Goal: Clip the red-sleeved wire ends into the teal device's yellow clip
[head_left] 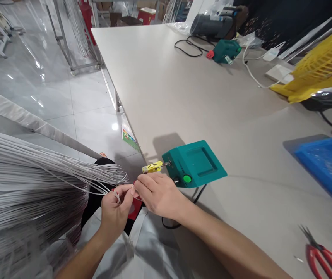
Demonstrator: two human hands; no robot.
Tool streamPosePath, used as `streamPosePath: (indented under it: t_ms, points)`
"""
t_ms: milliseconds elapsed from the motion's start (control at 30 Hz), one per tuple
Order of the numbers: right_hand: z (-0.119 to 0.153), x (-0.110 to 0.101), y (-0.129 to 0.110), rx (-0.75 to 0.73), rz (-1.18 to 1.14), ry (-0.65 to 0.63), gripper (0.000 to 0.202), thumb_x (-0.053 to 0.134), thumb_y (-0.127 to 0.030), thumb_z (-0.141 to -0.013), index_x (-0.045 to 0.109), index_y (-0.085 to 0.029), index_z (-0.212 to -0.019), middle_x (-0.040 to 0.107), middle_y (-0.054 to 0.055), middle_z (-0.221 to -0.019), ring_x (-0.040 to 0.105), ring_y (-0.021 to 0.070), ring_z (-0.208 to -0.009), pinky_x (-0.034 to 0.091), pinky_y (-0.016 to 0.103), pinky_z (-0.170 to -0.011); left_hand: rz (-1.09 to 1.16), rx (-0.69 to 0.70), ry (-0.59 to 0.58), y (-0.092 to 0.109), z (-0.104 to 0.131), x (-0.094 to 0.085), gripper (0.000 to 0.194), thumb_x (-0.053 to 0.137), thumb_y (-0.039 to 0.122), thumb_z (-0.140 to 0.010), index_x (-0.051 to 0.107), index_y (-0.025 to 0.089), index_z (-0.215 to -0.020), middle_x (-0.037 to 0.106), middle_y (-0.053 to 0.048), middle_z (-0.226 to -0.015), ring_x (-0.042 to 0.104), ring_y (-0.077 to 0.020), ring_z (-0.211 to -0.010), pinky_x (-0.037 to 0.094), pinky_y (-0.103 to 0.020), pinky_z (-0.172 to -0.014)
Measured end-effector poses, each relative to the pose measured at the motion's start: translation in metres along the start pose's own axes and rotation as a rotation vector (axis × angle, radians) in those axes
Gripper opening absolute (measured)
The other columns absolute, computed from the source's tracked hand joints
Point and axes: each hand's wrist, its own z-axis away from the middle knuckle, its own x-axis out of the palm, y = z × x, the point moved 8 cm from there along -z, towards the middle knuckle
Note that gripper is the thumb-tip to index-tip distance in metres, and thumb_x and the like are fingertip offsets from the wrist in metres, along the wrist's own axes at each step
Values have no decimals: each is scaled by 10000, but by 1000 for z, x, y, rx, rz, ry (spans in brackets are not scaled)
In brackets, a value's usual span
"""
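Observation:
Just in front of my lap, my left hand [114, 211] pinches a thin white cable [117, 196] between thumb and fingers. My right hand [160, 193] meets it at the fingertips, closed on the cable's end, which the fingers mostly hide. To the left a thick bundle of white cables [52, 166] runs toward my hands, its loose ends beside my left hand. Right beyond my right hand, at the table's edge, stands a green device [195, 162] with a round green button [187, 178]. A yellow piece [153, 167] sits on a metal shaft at its side.
The pale table [142, 69] carries red-handled pliers [322, 252] at the lower right and a blue tray [328, 162] above them. A yellow fan [319, 66], a second green device [225, 51] and a dark motor [212, 25] stand farther back. A black cord [201, 193] trails under the nearer device.

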Motion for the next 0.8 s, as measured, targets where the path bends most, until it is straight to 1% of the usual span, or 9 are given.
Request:
streamPosePath:
  t_ms: [100,167,267,333,467,567,667,733,800]
  points:
    - [2,2,1,13,28,-23,208,389,-164,-863,573,-152,-766,576,48,-696,496,154,-603,354,303,-572,-6,6,30,-2,0,0,189,601,305,-744,701,144,-752,432,64,-411,410,-86,-408,348,-202,-426]
    - [3,1,4,45,-38,-26,200,399,-173,-851,572,-153,-753,576,48,-691,498,150,-599,361,294,-563,5,-1,22,-3,0,1,189,602,308,-745,700,146,-744,427,64,-403,432,-93,-416,361,-207,-439]
    - [4,-1,13,132,-219,-34,184,408,-167,-823,566,-164,-729,569,40,-679,506,137,-594,385,266,-547,31,-6,13,-1,-1,0,190,607,318,-746,690,147,-742,468,51,-423,482,-104,-449,388,-210,-458]
    - [6,-2,21,216,-351,-29,171,410,-160,-817,567,-169,-751,575,42,-700,525,135,-622,412,248,-555,37,-9,23,0,-2,-3,186,617,322,-742,683,149,-747,537,31,-473,527,-116,-493,413,-215,-481]
    - [8,-6,34,384,-612,92,154,447,-175,-834,575,-167,-918,615,71,-838,573,144,-750,475,248,-644,45,7,18,5,-3,-6,161,632,304,-729,689,157,-756,666,-18,-638,603,-144,-623,469,-234,-585]
    - [9,1,38,502,-724,114,151,561,-251,-790,588,-180,-921,611,57,-876,531,96,-582,461,220,-533,46,42,7,10,-2,-3,148,645,285,-707,698,151,-743,686,-28,-663,616,-159,-656,482,-252,-640]
    - [7,6,35,547,-776,110,64,570,-232,-780,607,-180,-779,607,27,-747,513,100,-569,438,226,-531,28,34,17,7,-1,-2,140,657,274,-692,696,146,-733,665,-17,-621,598,-152,-622,467,-240,-598]
    - [4,9,34,563,-878,104,141,519,-193,-813,603,-176,-700,586,12,-649,529,112,-606,443,231,-562,68,2,0,2,-1,0,144,654,281,-702,687,144,-732,633,-2,-578,559,-124,-556,432,-215,-522]
    - [4,15,33,613,-1057,87,175,500,-203,-832,612,-172,-700,574,6,-636,526,101,-577,449,217,-527,187,-47,-43,-5,0,3,151,648,294,-714,669,145,-730,605,14,-551,460,-72,-441,346,-184,-417]
